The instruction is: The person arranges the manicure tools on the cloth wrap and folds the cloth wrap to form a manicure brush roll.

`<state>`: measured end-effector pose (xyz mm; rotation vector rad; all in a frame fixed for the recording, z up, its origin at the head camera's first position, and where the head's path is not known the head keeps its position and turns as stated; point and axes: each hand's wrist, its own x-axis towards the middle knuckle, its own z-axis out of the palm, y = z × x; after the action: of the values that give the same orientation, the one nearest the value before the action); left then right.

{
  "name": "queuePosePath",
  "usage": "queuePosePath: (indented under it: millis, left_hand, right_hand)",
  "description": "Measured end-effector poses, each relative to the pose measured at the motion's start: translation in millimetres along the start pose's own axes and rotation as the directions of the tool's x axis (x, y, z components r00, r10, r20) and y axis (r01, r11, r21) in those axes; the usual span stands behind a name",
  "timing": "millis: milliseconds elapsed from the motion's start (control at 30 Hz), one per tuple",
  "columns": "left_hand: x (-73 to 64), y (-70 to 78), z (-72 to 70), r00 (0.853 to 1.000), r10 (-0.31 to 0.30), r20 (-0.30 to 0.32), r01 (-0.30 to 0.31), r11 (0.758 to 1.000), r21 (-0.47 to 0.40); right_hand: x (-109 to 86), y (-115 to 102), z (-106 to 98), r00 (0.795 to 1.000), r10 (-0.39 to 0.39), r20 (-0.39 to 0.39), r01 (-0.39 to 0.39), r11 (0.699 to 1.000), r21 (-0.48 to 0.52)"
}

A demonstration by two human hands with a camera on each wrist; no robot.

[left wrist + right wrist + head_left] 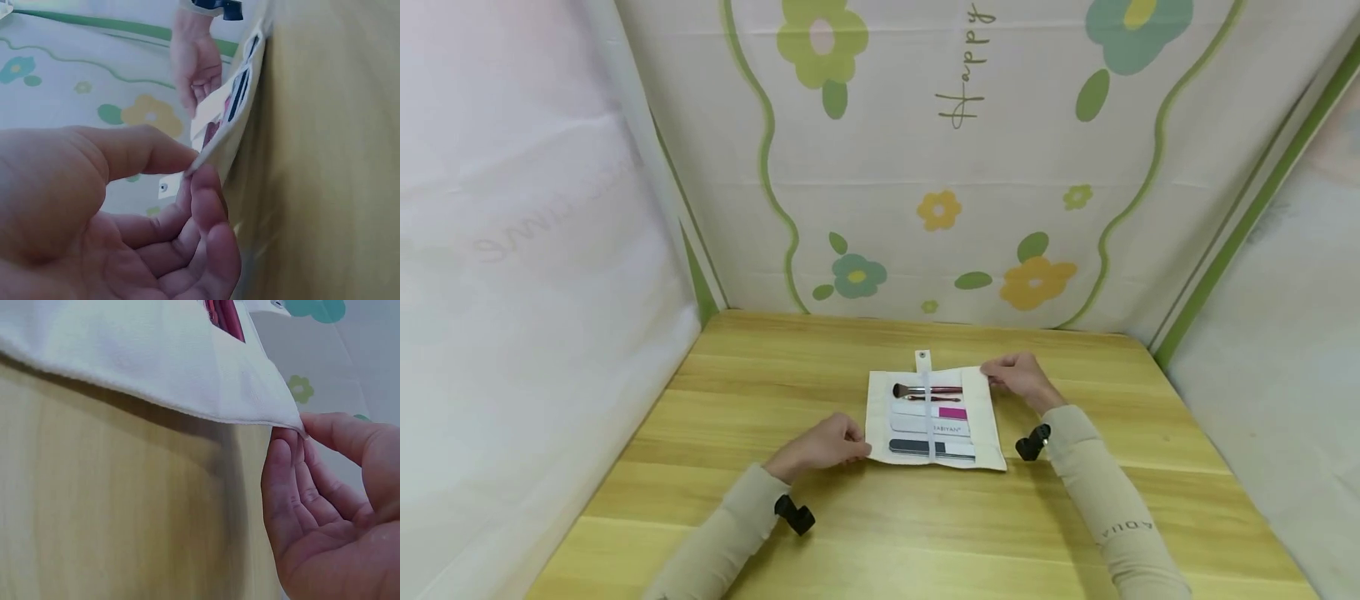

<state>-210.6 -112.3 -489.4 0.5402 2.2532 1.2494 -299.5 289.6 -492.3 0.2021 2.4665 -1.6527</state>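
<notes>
A white fabric tool pouch [987, 421] lies spread out over the table, with a snap tab [922, 359] sticking out from its far edge. A red-handled brush [936, 390], a thin red tool [934, 399], a white and pink file [953, 413] and a black nail file [917, 447] sit in it under a pale strap [931, 427]. My left hand [831, 443] pinches the near left corner between thumb and fingers. At the far right corner, my right hand [1018, 377] pinches the cloth, which is lifted off the wood in the right wrist view.
The wooden table [925, 533] ends at a white hanging cloth [880, 167] printed with flowers. More white cloth hangs at the left [535, 292] and right [1285, 275] sides. Black wrist cameras are strapped over both sleeves.
</notes>
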Motion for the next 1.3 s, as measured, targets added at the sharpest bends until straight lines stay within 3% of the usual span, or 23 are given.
queuePosePath:
  millis: [133,200,267,300,333,400,467,533,567,633,667,733,833,933,1100,1200,1300]
  left_hand:
    - [-2.6,3.0,2.8,0.999,0.015,-0.029,-0.012,0.994,0.110]
    - [-6.1,6.7,1.9,0.998,0.033,-0.055,-0.022,0.981,0.191]
    - [-9.4,11.7,-0.3,0.994,0.078,-0.072,-0.053,0.953,0.298]
    - [-10.5,14.1,-1.3,0.990,0.119,-0.071,-0.085,0.928,0.361]
    - [-11.3,16.2,-2.3,0.985,0.163,-0.060,-0.123,0.898,0.422]
    - [-11.5,19.9,-4.0,0.971,0.240,-0.015,-0.196,0.825,0.530]
    - [-10.2,21.7,-4.5,0.953,0.300,0.046,-0.263,0.739,0.621]
    - [-9.1,22.3,-4.3,0.942,0.320,0.098,-0.299,0.674,0.675]
    - [-8.7,22.5,-4.2,0.940,0.320,0.118,-0.309,0.652,0.693]
    - [-7.8,21.9,-3.9,0.934,0.324,0.149,-0.327,0.612,0.720]
    - [-7.6,21.4,-3.7,0.932,0.326,0.159,-0.334,0.600,0.727]
    - [-6.7,19.5,-3.6,0.930,0.323,0.174,-0.339,0.580,0.740]
    - [-3.9,14.9,-2.5,0.926,0.328,0.184,-0.347,0.559,0.753]
    - [-0.4,10.9,-1.1,0.921,0.338,0.195,-0.360,0.546,0.756]
    - [2.8,8.7,0.5,0.917,0.347,0.197,-0.370,0.555,0.745]
    - [3.9,10.1,0.2,0.917,0.360,0.170,-0.364,0.587,0.723]
    - [5.7,12.0,-2.2,0.910,0.391,0.141,-0.372,0.616,0.694]
  right_hand:
    - [-2.3,0.1,-3.5,1.000,-0.014,0.019,0.014,1.000,-0.005]
    - [-6.9,-1.1,-8.1,0.998,-0.063,0.013,0.064,0.992,-0.109]
    - [-13.3,-3.3,-13.2,0.989,-0.147,0.020,0.147,0.957,-0.252]
    - [-17.5,-4.6,-16.0,0.978,-0.203,0.035,0.203,0.920,-0.335]
    - [-23.0,-6.0,-18.5,0.963,-0.263,0.057,0.262,0.865,-0.428]
    - [-35.3,-7.7,-22.0,0.916,-0.376,0.140,0.384,0.723,-0.574]
    - [-51.4,-7.8,-23.9,0.849,-0.462,0.255,0.506,0.572,-0.646]
    - [-69.3,-7.0,-22.1,0.766,-0.531,0.362,0.610,0.423,-0.670]
    - [-77.8,-5.8,-20.1,0.725,-0.557,0.405,0.650,0.361,-0.669]
    - [-93.9,-3.3,-14.8,0.676,-0.570,0.467,0.697,0.286,-0.658]
    - [-101.0,-2.4,-11.3,0.663,-0.566,0.490,0.710,0.268,-0.651]
    - [-113.2,-0.6,-4.6,0.668,-0.530,0.522,0.715,0.262,-0.648]
    - [-126.7,1.5,4.1,0.716,-0.435,0.545,0.686,0.298,-0.664]
    - [-133.4,4.1,10.4,0.738,-0.384,0.555,0.668,0.301,-0.680]
    - [-135.3,5.7,14.1,0.722,-0.395,0.568,0.683,0.270,-0.679]
    - [-133.7,3.8,11.4,0.702,-0.420,0.575,0.703,0.278,-0.655]
    - [-130.8,1.3,6.5,0.678,-0.449,0.583,0.724,0.266,-0.637]
